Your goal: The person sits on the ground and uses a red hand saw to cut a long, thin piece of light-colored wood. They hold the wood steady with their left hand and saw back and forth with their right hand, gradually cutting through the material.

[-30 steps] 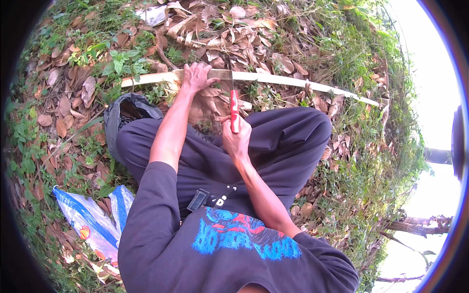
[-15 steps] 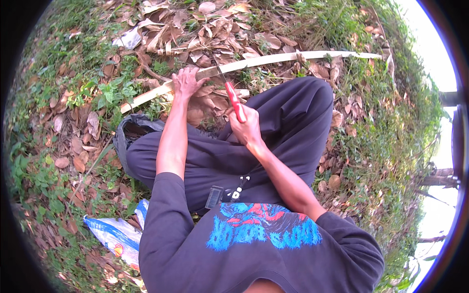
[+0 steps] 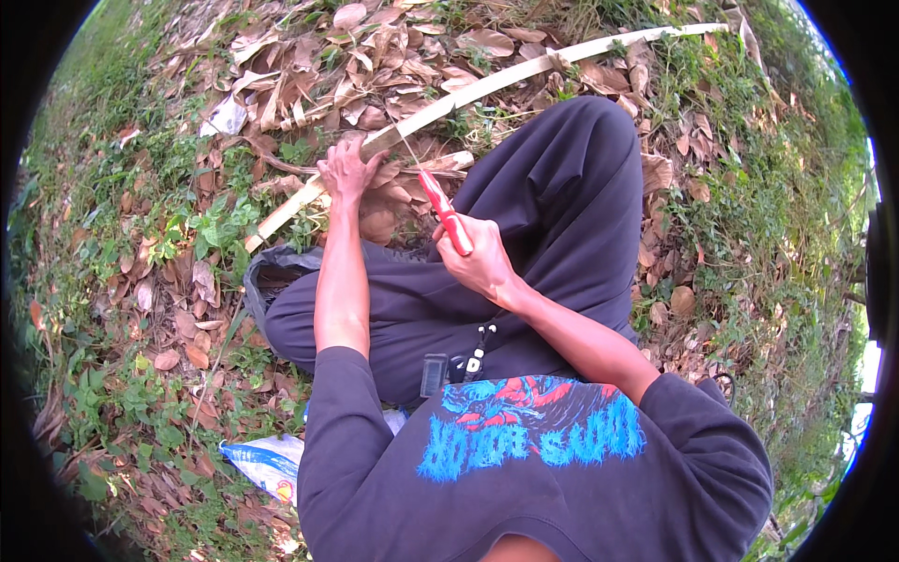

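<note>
Pale wooden strip (image 3: 496, 86) is being held down on leafy ground beyond the crossed legs, lying slantwise: one end at lower L, just past a dark bag (image 3: 254, 298), other end at upper R. It's being clasped by L hand (image 3: 346, 174) toward its lower L end, fingers over the far side, thumb on the near; what's under the strip is being hidden by the hand itself. Weight is prob. being put thru the outstretched L arm, so slipping or rolling is being resisted. The longer R part is being held by no hand, & is apparently being propped by dry leaves (image 3: 384, 56) & grass.

Red handle (image 3: 440, 208) is being gripped by R hand (image 3: 479, 264), fingers clenched round it, tail end showing above the fist. Thin blade (image 3: 409, 146) is being pointed away from the body, up & slightly L, & is being brought against the strip just R of L hand; depth of any cut can't be told. Hands are being set close tog., presumably b/c the strip is steadiest nr the holding hand. By that angle, the tip is being aimed clear of the lap.

Small dark device (image 3: 434, 375) is being carried at the waist, out of the hands' way. Blue-and-white plastic bag (image 3: 264, 461) is being partly hidden by the L sleeve.
</note>
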A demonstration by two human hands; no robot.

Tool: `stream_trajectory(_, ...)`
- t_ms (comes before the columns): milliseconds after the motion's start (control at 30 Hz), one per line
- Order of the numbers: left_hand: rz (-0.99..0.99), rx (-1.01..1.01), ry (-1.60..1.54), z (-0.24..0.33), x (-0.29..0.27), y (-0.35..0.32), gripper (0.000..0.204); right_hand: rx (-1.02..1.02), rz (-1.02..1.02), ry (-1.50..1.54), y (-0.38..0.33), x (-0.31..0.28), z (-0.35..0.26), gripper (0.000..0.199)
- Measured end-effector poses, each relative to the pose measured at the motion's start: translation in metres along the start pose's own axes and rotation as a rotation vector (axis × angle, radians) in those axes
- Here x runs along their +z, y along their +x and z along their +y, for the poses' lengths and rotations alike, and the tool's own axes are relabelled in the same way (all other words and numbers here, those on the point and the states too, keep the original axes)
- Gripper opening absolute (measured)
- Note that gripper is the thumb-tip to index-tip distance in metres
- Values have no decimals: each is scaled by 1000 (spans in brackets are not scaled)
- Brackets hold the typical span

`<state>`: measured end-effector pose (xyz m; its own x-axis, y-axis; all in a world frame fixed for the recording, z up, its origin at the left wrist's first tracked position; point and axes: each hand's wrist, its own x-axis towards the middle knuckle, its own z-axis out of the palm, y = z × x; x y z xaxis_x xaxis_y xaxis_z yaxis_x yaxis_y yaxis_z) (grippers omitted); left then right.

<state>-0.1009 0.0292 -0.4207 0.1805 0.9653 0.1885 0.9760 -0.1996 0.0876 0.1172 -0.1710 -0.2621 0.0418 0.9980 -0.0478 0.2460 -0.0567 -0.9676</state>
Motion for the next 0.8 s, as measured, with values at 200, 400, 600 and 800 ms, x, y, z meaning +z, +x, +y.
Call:
stream_trajectory(200,16,-6,34,4,-3,-1,65,-83,76,-3,47,23,23,17)
stream_trajectory(400,-24,3,9,0,-4,-2,63,-57,51,-9,39,21,26,14)
stream_trajectory(600,-8,-21,-8,4,-5,-4,65,-14,-25,-8,-13,-11,9,9)
stream_trajectory(800,60,-13,-4,10,-4,-3,66,-17,52,-22,41,8,24,12)
